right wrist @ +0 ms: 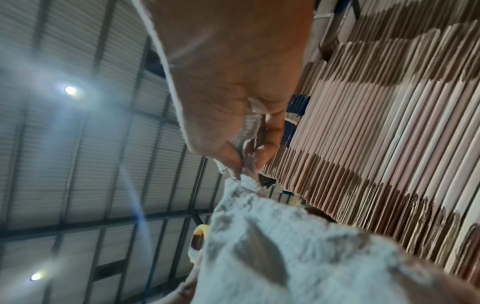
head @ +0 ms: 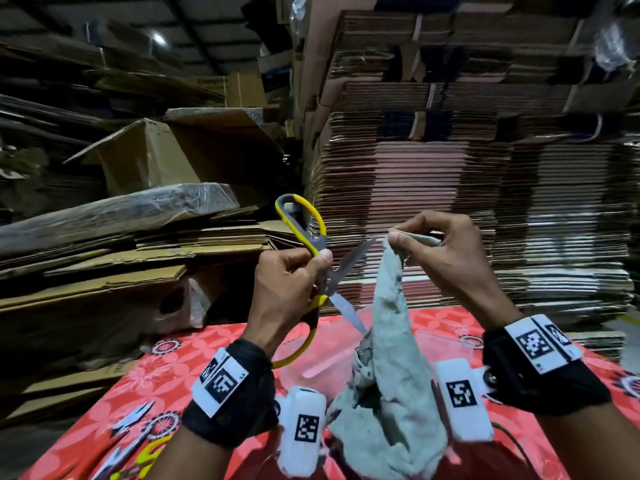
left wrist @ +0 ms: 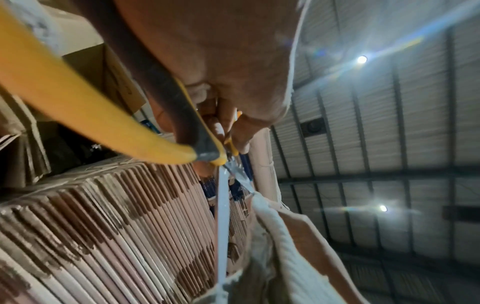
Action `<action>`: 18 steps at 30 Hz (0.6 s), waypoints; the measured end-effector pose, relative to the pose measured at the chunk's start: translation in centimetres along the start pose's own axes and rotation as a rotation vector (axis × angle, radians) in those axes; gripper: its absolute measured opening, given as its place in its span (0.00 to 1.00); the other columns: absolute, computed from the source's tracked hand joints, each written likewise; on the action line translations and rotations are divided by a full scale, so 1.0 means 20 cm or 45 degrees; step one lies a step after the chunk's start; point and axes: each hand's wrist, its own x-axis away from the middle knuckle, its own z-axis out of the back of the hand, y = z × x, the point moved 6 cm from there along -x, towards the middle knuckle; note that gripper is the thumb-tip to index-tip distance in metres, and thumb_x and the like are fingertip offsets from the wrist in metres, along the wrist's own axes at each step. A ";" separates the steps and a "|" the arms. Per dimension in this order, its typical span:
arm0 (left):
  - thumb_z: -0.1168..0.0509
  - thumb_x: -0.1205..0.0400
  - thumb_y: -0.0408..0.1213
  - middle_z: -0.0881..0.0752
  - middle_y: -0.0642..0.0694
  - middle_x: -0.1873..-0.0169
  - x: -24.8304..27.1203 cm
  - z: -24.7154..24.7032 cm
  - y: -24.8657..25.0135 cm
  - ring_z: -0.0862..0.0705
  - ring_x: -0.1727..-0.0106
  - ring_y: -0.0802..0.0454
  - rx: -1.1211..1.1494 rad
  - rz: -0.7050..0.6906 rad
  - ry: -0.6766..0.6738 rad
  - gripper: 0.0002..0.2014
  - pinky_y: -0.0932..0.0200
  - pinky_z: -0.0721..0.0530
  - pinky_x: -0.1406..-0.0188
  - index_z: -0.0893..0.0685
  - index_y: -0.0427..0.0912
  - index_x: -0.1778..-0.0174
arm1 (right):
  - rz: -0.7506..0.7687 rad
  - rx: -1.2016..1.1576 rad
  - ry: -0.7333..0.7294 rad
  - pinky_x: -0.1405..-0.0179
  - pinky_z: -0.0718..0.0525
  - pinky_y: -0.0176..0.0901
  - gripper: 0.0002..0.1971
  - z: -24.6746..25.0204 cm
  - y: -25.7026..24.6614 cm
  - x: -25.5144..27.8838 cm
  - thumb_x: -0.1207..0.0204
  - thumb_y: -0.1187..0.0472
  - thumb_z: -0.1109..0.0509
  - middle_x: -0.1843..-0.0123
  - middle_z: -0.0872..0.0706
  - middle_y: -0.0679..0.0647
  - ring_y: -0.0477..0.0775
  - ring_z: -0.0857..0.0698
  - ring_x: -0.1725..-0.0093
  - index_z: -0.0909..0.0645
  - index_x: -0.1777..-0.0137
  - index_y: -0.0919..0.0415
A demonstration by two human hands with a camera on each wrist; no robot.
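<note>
Mid-frame, my left hand (head: 287, 282) grips the scissors (head: 351, 263) near the pivot, blades apart, just beside the cloth (head: 388, 341). My right hand (head: 450, 258) pinches the cloth's top corner, and it hangs limp toward the desk (head: 207, 344). It looks light, soft and floppy, so I'd hold an edge taut. The scissors are stiff and sharp: handles only.

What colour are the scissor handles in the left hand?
The handles are yellow with grey, clearest in the head view.
</note>
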 end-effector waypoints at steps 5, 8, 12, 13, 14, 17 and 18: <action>0.28 0.14 0.33 0.16 0.44 0.77 -0.01 0.01 -0.03 0.21 0.75 0.51 0.234 0.206 0.051 0.13 0.56 0.19 0.68 0.08 0.29 0.62 | 0.045 0.012 0.053 0.50 0.05 0.53 0.03 0.01 -0.07 0.02 0.25 0.66 0.17 0.57 0.05 0.50 0.48 0.05 0.55 0.08 0.54 0.59; 0.28 0.14 0.34 0.15 0.36 0.71 -0.01 0.01 -0.04 0.21 0.68 0.44 0.303 0.275 0.049 0.14 0.45 0.19 0.63 0.09 0.29 0.62 | 0.154 0.105 0.046 0.44 0.07 0.56 0.07 -0.02 -0.15 0.04 0.25 0.64 0.17 0.53 0.06 0.45 0.46 0.07 0.50 0.07 0.51 0.51; 0.28 0.14 0.34 0.17 0.37 0.73 -0.01 0.01 -0.03 0.22 0.71 0.45 0.319 0.267 0.036 0.15 0.53 0.22 0.69 0.09 0.26 0.62 | 0.306 0.118 0.100 0.47 0.08 0.42 0.08 -0.05 -0.24 0.09 0.25 0.63 0.17 0.50 0.07 0.45 0.43 0.08 0.48 0.07 0.47 0.53; 0.28 0.14 0.34 0.17 0.36 0.72 -0.01 0.01 -0.02 0.21 0.70 0.44 0.324 0.268 0.024 0.15 0.51 0.22 0.67 0.10 0.26 0.61 | 0.345 0.129 0.111 0.49 0.10 0.37 0.08 -0.07 -0.26 0.10 0.25 0.64 0.17 0.50 0.08 0.45 0.42 0.08 0.48 0.06 0.47 0.55; 0.28 0.14 0.35 0.17 0.35 0.72 -0.01 0.00 -0.02 0.22 0.69 0.43 0.325 0.265 0.010 0.16 0.49 0.22 0.65 0.10 0.24 0.61 | 0.391 0.166 0.120 0.51 0.12 0.32 0.08 -0.08 -0.26 0.11 0.25 0.64 0.17 0.50 0.08 0.46 0.41 0.09 0.49 0.06 0.47 0.56; 0.26 0.15 0.36 0.21 0.35 0.72 -0.01 -0.01 -0.02 0.26 0.70 0.45 0.316 0.232 -0.007 0.21 0.43 0.22 0.65 0.16 0.16 0.59 | 0.521 0.288 0.150 0.58 0.12 0.32 0.07 -0.12 -0.26 0.14 0.25 0.65 0.17 0.52 0.09 0.50 0.43 0.10 0.52 0.06 0.48 0.58; 0.25 0.17 0.39 0.22 0.35 0.72 -0.01 -0.01 -0.02 0.26 0.69 0.44 0.318 0.219 -0.014 0.24 0.38 0.18 0.65 0.17 0.15 0.58 | 0.541 0.285 0.151 0.59 0.11 0.36 0.07 -0.13 -0.26 0.15 0.25 0.65 0.16 0.53 0.10 0.50 0.44 0.10 0.54 0.06 0.49 0.59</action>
